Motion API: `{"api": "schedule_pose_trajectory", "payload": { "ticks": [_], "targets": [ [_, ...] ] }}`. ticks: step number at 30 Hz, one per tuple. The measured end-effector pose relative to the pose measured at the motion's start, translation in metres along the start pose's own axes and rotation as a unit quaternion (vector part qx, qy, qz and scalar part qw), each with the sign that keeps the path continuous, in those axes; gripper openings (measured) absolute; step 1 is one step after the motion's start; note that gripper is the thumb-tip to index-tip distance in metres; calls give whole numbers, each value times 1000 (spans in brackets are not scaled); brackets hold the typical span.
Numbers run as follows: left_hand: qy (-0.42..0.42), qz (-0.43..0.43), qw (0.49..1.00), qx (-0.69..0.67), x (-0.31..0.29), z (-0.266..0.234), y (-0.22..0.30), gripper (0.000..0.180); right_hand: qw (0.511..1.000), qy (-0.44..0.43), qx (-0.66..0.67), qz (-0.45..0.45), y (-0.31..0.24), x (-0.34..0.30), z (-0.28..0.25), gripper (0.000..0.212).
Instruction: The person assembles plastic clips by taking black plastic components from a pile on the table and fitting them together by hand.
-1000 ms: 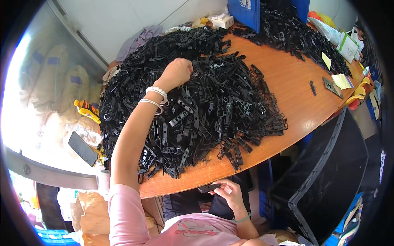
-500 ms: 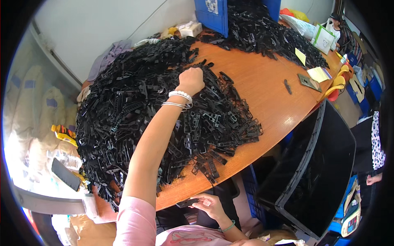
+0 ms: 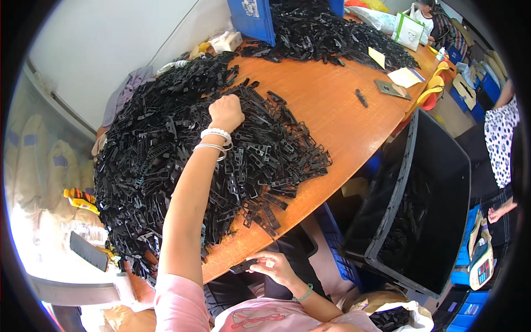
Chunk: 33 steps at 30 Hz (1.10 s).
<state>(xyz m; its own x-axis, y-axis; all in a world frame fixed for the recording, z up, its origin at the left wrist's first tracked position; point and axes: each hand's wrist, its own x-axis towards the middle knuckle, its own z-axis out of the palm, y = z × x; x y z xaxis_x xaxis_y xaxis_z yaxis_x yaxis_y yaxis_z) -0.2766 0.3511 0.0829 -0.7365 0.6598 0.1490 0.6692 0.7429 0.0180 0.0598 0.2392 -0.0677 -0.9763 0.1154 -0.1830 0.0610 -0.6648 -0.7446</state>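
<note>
A large heap of black plastic parts, thin clip-like frames, covers the left of the wooden table. My left hand, with white bracelets at its wrist, is closed like a fist on the heap's far side. Its fingertips are hidden, so whatever they grip cannot be made out. Below the table's front edge my right hand pinches a black plastic part between thumb and fingers, close to my lap.
Right of my lap stands a deep black bin with dark parts inside. A blue crate and a second black heap are at the back. An open bag holds black parts. Another person's dotted garment shows at far right.
The view has swung right, showing more of the bin's inside and the bag of parts. My left hand stays closed on the heap. My right hand still holds the black plastic part.
</note>
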Motion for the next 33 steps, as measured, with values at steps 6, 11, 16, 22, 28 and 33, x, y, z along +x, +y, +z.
{"api": "schedule_pose_trajectory", "payload": {
  "ticks": [6, 11, 16, 22, 28, 33],
  "targets": [
    [133, 7, 938, -320, -15, -16, -29, 34, 999, -3, -27, -23, -2, 0, 4, 25],
    [81, -66, 793, -600, -76, -60, -53, 34, 998, -35, -24, -43, -7, -4, 7, 25],
    [-57, -43, 721, -689, -186, -101, -58, 28, 996, -30, -56, -62, -19, -18, 23, 24],
    [-151, -110, 663, -725, -321, -83, -62, 22, 996, -52, -11, -65, -26, -22, 35, 26],
    [-159, -112, 579, -792, -351, -36, -52, 24, 987, -50, 41, -145, -41, -24, 46, 25],
    [-141, -100, 592, -787, -349, -21, -48, 24, 986, -33, 20, -163, -47, -18, 52, 24]
  ]
}}
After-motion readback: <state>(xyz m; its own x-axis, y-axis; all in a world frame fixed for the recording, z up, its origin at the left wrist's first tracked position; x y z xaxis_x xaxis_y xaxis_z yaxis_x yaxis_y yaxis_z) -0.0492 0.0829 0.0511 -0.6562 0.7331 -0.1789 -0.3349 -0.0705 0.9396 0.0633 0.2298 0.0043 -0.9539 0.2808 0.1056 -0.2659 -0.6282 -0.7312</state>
